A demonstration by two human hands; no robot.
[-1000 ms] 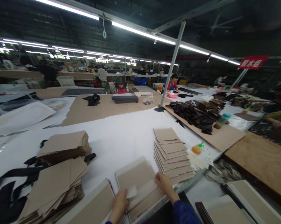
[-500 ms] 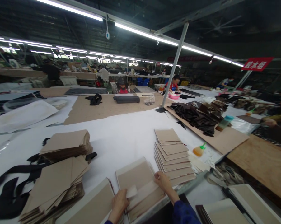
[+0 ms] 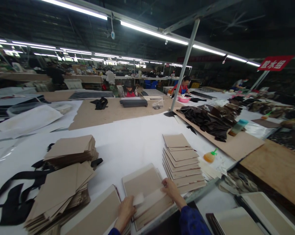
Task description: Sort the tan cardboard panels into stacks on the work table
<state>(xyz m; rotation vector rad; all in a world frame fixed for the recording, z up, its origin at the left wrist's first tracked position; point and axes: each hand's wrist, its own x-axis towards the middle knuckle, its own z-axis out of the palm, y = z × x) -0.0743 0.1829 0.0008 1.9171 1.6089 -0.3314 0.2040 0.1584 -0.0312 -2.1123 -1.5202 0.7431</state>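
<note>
My left hand [image 3: 125, 210] is closed on a small pale scraper [image 3: 138, 199] and presses it onto a tan panel [image 3: 144, 184] lying on the white table [image 3: 127, 140] at the near edge. My right hand [image 3: 171, 192] rests with fingers curled on the right side of the same panel, holding it down. A blue sleeve [image 3: 192, 223] covers my right forearm. A fanned stack of tan panels [image 3: 181, 161] lies just right of my right hand. Another tan panel [image 3: 98, 215] lies left of my left hand.
Two heaps of tan pieces [image 3: 66, 173] with black straps [image 3: 17, 195] lie at the left. An orange glue bottle [image 3: 209, 156] stands right of the fanned stack. Dark leather pieces [image 3: 206, 120] cover a board behind it. A metal post [image 3: 184, 71] rises mid-table. Other people sit at far tables.
My hands have stayed on the panel with only slight shifts. The view has drifted a little, so the table's things sit slightly right of where they were.
</note>
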